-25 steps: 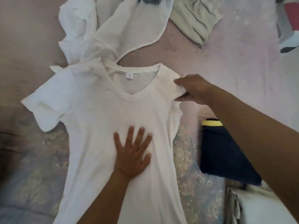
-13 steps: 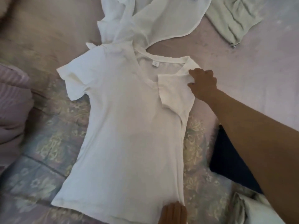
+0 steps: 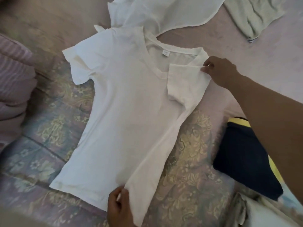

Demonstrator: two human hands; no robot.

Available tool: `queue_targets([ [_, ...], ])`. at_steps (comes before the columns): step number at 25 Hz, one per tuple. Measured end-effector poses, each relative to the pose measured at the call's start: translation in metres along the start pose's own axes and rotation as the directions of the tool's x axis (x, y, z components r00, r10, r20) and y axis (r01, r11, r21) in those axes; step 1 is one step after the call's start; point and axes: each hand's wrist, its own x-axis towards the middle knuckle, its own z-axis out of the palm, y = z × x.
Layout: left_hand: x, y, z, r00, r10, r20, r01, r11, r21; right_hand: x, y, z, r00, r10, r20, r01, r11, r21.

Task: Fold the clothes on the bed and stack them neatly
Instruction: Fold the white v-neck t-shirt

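Floral quilted bedding [image 3: 188, 154] in faded mauve and yellow fills most of the view, giving way to a plain pinkish sheet [image 3: 262, 59] toward the far side and a striped pillow [image 3: 14, 82] at the left edge. Spread flat across the middle lies the white V-neck T-shirt [image 3: 124, 115], neck away from the person and hem near, its right sleeve folded inward over the chest and its right side seam lifted into a long ridge running from armpit to hem. The right forearm crosses in from the lower right corner, and the right hand [image 3: 221, 71] pinches the folded shoulder edge between thumb and fingertips. The left hand [image 3: 118, 208] rises from the bottom edge, fingers curled round the hem corner at the shirt's right side; its wrist is cut off by the frame. Bare quilt lies open to the left of the shirt and between the shirt and a folded navy garment [image 3: 246, 159] with yellow trim, partly hidden under the right arm. Beyond the collar, a sheer white garment [image 3: 172, 15] touches the shirt's left shoulder, and a pale green garment [image 3: 250, 17] sits at the top right, both cropped. A crumpled pale cloth [image 3: 255, 215] at the lower right is too cut off to identify.
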Motion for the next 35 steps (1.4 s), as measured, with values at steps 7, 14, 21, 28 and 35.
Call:
queue_targets([
  [7,0.001,-0.005,-0.005,1.0,-0.018,-0.014,0.019,0.996,0.084,0.006,0.003,0.002,0.991,-0.071,-0.111,0.065,0.996,-0.06],
  [14,-0.007,-0.023,0.005,0.997,0.082,0.002,-0.081,0.98,0.181,0.022,-0.002,0.014,0.977,-0.146,-0.152,0.082,0.928,-0.362],
  [21,0.001,0.012,-0.009,0.953,0.134,0.27,-0.272,0.77,0.577,0.022,-0.029,0.019,0.978,-0.207,-0.008,0.203,0.964,-0.172],
  [28,0.019,0.021,0.0,0.944,-0.091,0.319,-0.089,0.857,0.507,0.028,-0.053,0.024,0.972,-0.141,-0.188,0.115,0.983,-0.143],
  [35,0.021,0.015,-0.006,0.944,-0.173,0.282,-0.013,0.833,0.553,0.011,-0.035,0.031,0.989,0.03,-0.148,-0.054,0.986,-0.158],
])
